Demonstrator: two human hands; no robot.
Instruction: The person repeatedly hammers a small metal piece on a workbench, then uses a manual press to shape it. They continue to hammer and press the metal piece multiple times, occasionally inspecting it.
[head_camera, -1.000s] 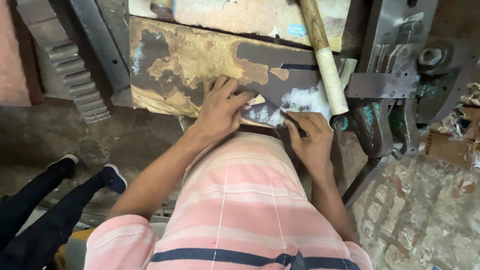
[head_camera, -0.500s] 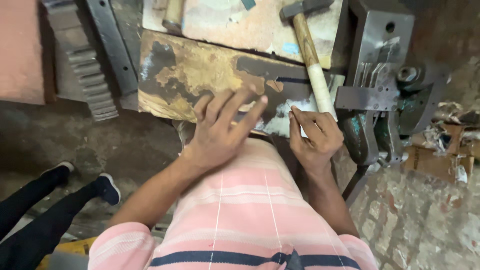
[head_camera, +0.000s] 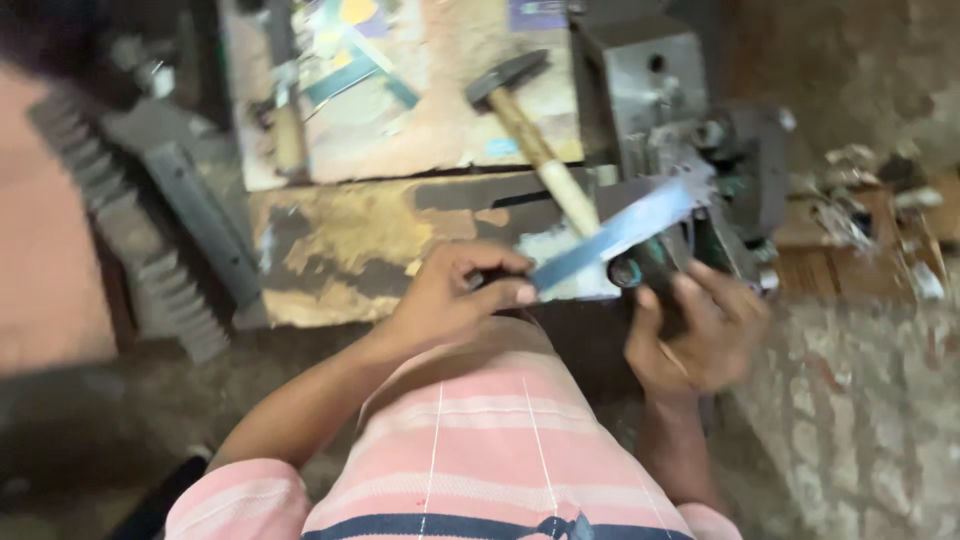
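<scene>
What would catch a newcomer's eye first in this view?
Most striking is the long bluish metal strip, pinched at its near end by the left hand and slanting up to the right toward the grey metal machine. The right hand is open and blurred just below the strip, touching nothing clearly. Behind them a hammer with a pale wooden handle lies on the worn workbench.

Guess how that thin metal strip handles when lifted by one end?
Probably stiff: the metal strip stays straight, pinched only at its near end by the left hand. Likely light, since fingertips suffice. Its shiny face may be slippery.
</scene>
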